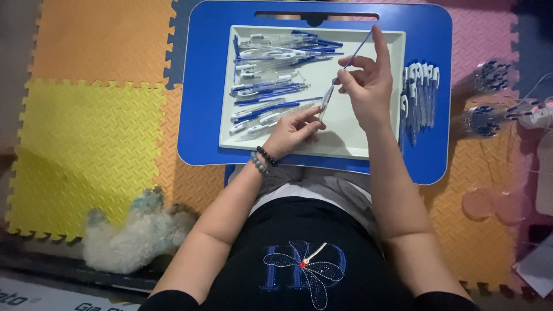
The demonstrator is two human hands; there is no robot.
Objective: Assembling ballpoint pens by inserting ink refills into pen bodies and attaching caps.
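Note:
My left hand [295,131] pinches a clear pen barrel [326,98] over the pale tray [368,147]. My right hand [366,80] holds a thin blue refill [358,49] whose lower end meets the top of that barrel. Several pen parts, clear barrels, white caps and blue refills [275,75], lie heaped in the tray's left half. The tray rests on a blue lap table [201,115]. A row of finished pens with white clips [418,95] lies on the table right of the tray.
Foam puzzle mats in yellow [86,144], orange and pink cover the floor. A fluffy white toy [135,233] lies at lower left. Two clear tubs of pens [487,98] sit to the right, beside a white power strip [538,114] and round lids [478,203].

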